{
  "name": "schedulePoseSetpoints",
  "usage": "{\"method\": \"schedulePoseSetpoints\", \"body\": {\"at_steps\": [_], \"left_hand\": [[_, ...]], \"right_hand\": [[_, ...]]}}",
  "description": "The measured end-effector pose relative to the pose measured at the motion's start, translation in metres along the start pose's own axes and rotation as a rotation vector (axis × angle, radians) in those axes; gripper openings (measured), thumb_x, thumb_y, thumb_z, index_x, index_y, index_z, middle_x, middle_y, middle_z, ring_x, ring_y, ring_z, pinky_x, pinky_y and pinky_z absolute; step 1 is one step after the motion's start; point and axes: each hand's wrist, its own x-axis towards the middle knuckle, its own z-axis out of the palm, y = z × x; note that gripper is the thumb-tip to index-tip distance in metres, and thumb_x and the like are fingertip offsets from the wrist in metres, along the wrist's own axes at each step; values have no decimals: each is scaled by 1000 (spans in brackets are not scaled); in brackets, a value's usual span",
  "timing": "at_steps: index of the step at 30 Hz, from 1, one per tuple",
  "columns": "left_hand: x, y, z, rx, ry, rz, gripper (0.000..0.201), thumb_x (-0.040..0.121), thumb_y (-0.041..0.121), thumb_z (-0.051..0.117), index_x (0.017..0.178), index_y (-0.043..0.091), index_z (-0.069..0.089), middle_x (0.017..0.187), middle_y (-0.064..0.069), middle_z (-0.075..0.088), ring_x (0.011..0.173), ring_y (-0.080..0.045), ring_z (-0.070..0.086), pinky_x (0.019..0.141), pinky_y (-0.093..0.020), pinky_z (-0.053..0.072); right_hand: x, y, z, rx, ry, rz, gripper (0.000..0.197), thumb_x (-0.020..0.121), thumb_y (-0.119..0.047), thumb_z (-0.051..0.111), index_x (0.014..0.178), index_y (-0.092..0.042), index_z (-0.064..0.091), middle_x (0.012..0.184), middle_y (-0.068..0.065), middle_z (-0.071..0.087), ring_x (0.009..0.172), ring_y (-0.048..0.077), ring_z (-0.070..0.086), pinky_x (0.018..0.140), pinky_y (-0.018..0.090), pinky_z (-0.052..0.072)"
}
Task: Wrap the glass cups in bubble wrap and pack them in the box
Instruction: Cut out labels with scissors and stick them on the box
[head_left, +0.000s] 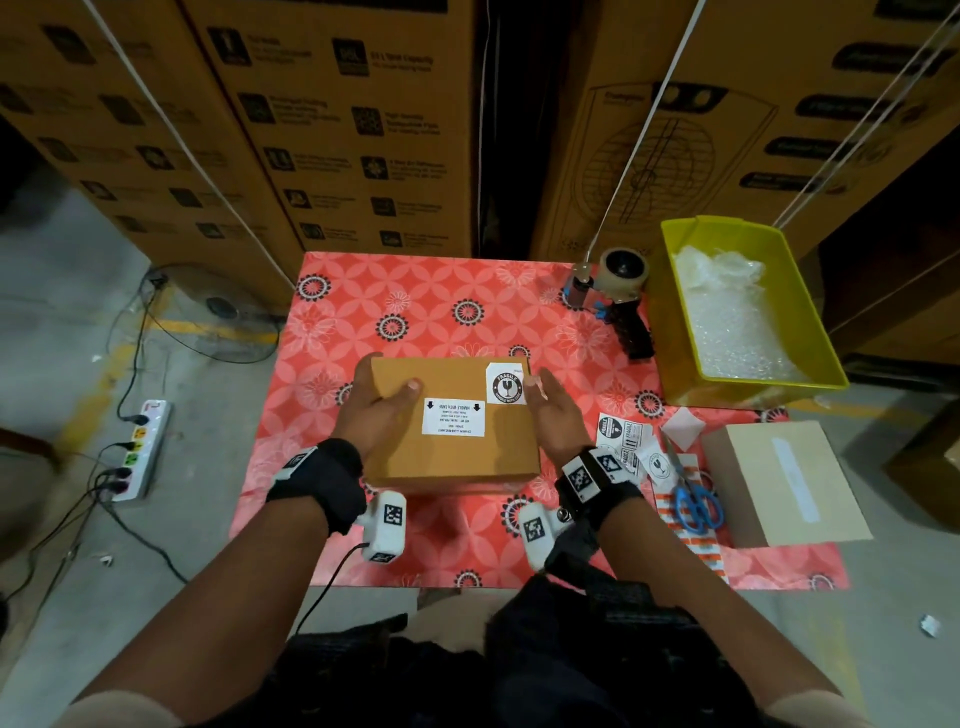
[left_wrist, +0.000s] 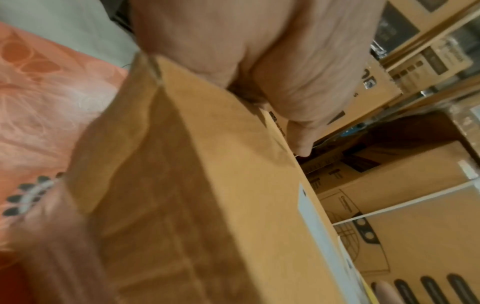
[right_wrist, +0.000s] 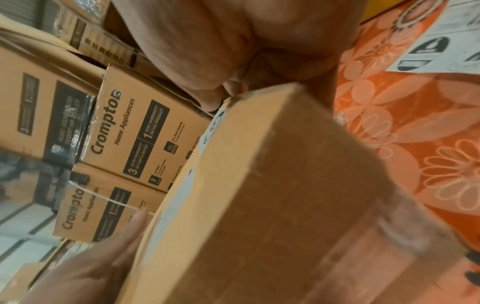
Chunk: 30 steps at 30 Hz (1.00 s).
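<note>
Cardboard box (head_left: 452, 421) between both hands (head_left: 382, 410)

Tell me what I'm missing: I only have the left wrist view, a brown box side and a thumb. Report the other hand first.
Observer: The right hand holds the box at its right edge, fingers wrapped underneath.
Operator: Report the box's state.
Observer: Closed, with a white shipping label and a round fragile sticker on top.
Operator: State the left grip.
Observer: The left hand clasps the left edge, thumb on top.
Operator: List nearby tools.
Observer: Blue scissors lie right of the box; a tape dispenser sits beside the yellow bin.
</note>
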Motion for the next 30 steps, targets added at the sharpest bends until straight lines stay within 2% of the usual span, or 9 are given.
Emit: {"method": "schedulePoseSetpoints", "body": {"at_steps": [2,4,8,14,18,20,23,26,30], "left_hand": [[-1,0,-1,-67,-11,-17,42,103,41,68,138,36,46,121,-2,71,115,-32,70,93,-45,59],[-3,0,-5,-96,2,-11,36,97,55,70,124,41,50,120,-3,70,112,-33,70,100,-57,57],[-10,3,-8,-129,39,86,34,99,57,66,117,34,48,108,2,65,101,-28,64,91,-48,54],[-23,4,-4,-155,97,234,22,108,37,61,106,22,46,98,4,59,86,-17,55,73,-33,44],[-31,0,2,-272,56,296,25,107,8,58,90,14,41,101,-8,44,95,-16,53,82,-23,47],[-32,-13,3,-262,36,300,22,104,8,63,94,13,44,104,-9,46,98,-21,56,88,-32,48],[-38,-38,-1,-203,5,295,28,97,23,66,123,21,55,137,-5,55,125,-36,57,101,-55,49],[-49,-53,0,-160,-61,281,55,105,13,62,152,38,49,163,21,38,153,-13,36,123,-55,36],[-51,-66,0,20,-91,330,67,110,16,57,163,47,31,176,20,12,161,0,1,131,-55,17]], "right_hand": [[3,-4,-2,-69,-8,-75,67,94,-74,53,149,-35,58,150,0,61,137,26,58,117,49,45],[-4,-12,-6,23,-11,-105,51,92,-62,64,131,-32,73,123,-3,77,115,24,73,105,51,55],[-12,-14,-11,180,-49,-122,25,99,-28,74,123,-24,77,106,3,82,97,29,78,89,50,62],[-24,-7,-20,380,-188,-146,60,93,2,74,149,-13,57,125,13,76,114,30,74,95,46,61],[-27,11,-18,368,-189,-138,87,85,15,75,160,-15,42,136,12,70,128,29,66,104,45,57],[-35,23,-17,362,-225,-129,93,81,15,78,161,-15,41,140,12,67,131,29,65,104,44,57],[-48,38,-19,359,-286,-96,97,78,11,84,161,-15,41,145,11,65,134,30,62,105,47,56],[-60,41,-22,341,-359,-112,94,79,3,87,159,-17,43,148,7,63,134,27,63,106,46,55],[-69,34,-20,172,-236,-164,59,95,-26,77,146,-42,51,139,-11,67,123,6,68,101,27,57]]}}
